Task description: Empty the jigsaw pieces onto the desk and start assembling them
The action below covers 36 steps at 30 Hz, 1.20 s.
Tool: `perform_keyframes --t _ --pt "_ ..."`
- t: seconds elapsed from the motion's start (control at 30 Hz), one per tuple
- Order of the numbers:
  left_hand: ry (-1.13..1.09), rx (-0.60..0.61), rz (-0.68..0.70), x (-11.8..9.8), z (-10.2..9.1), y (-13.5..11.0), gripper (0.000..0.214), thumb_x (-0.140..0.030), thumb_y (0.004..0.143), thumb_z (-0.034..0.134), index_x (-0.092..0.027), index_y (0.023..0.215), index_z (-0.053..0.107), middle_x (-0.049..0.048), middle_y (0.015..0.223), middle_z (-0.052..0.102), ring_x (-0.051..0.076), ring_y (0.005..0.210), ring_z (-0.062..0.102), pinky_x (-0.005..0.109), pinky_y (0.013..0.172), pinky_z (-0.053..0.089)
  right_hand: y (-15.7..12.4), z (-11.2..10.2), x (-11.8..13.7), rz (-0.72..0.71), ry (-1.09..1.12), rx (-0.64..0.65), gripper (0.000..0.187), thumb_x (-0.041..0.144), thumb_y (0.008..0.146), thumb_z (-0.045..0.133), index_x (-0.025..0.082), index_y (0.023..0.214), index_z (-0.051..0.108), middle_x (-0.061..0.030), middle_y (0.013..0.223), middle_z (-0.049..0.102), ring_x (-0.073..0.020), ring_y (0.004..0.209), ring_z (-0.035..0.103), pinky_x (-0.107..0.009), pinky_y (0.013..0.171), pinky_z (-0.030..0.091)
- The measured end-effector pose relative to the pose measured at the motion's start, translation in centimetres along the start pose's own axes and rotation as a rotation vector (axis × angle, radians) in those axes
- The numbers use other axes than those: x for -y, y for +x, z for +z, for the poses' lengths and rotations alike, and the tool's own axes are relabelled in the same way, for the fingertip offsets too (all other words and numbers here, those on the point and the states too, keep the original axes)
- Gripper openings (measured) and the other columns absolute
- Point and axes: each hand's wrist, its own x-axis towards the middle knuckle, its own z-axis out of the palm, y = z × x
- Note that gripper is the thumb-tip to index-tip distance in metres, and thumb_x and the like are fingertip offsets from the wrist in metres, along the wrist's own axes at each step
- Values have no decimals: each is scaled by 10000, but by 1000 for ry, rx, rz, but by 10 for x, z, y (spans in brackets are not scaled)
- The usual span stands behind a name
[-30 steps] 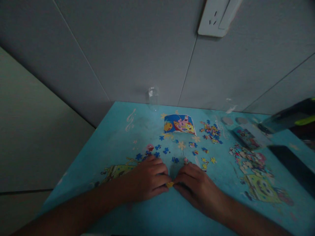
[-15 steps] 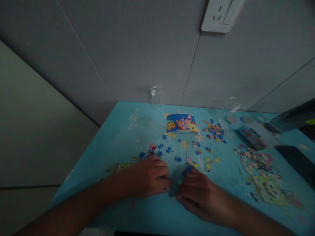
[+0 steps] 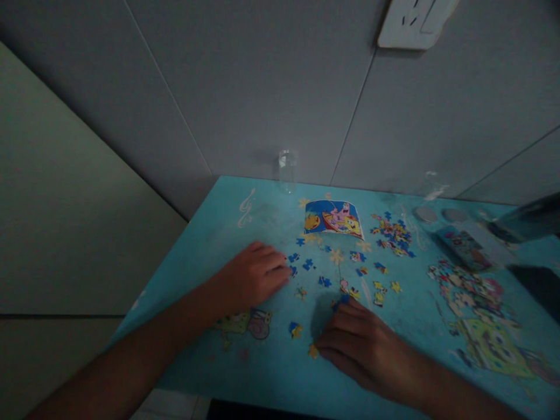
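Note:
My left hand (image 3: 258, 273) rests low over the left side of the loose pieces, its fingers curled downward; whatever lies under them is hidden. Small blue puzzle pieces (image 3: 308, 264) lie just beyond its fingertips. My right hand (image 3: 356, 344) is closed near the middle front, with a blue puzzle piece (image 3: 343, 300) showing at its fingertips. Beside its thumb lies a yellow puzzle piece (image 3: 312, 350). A blue and yellow puzzle piece (image 3: 295, 330) sits on the table between the hands. Behind them is a picture card (image 3: 333, 219) with cartoon figures, its edges curling.
The blue table (image 3: 196, 245) meets a grey wall with a socket (image 3: 415, 23). A clear jar (image 3: 287, 172) stands at the back. A pile of puzzle pieces (image 3: 394, 234) lies right of the card. Farther right are round lids (image 3: 426, 214), a box (image 3: 464, 248) and a dark flat object (image 3: 536, 286).
My left hand has moved away from the right hand, left and up, uncovering pieces between them. My right hand stays nearly in place. The view has shifted slightly.

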Motion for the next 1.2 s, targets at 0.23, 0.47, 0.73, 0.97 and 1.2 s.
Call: perform_keyframes --t 0.23,0.47,0.73,0.97,1.2 --pt "80 79 -245 31 4 -5 163 -202 1007 546 -202 1053 702 50 971 648 189 917 574 356 824 420 -2 -5 1 -46 -27 -37 146 212 1009 536 211 1056 675 -33 860 637 -193 831 554 -383 817 401" --pt "-80 111 -172 25 3 -5 273 -339 1014 557 -235 1244 659 66 1101 640 204 1008 585 381 900 444 -1 -5 1 -57 -37 -51 140 210 1002 545 210 1042 679 -33 836 625 -195 805 548 -381 792 411" --pt "-164 99 -183 23 7 -6 282 -303 988 605 -235 1257 653 61 1143 664 206 1041 603 401 941 459 -4 0 -3 -35 -41 -23 132 217 999 551 216 1058 669 -32 860 622 -199 836 544 -388 807 394" --pt "-161 100 -192 21 11 -7 267 -285 995 601 -238 1253 651 60 1156 677 204 1032 616 393 925 468 -1 -2 1 -60 -60 -48 131 229 1009 542 200 992 668 -27 831 638 -183 804 537 -364 791 379" --pt "-211 95 -197 22 12 -7 185 -272 997 590 -219 1146 687 44 1064 664 183 942 625 348 859 488 1 -1 2 -89 -105 -76 169 236 1012 530 187 936 672 -24 788 643 -176 780 544 -356 765 376"
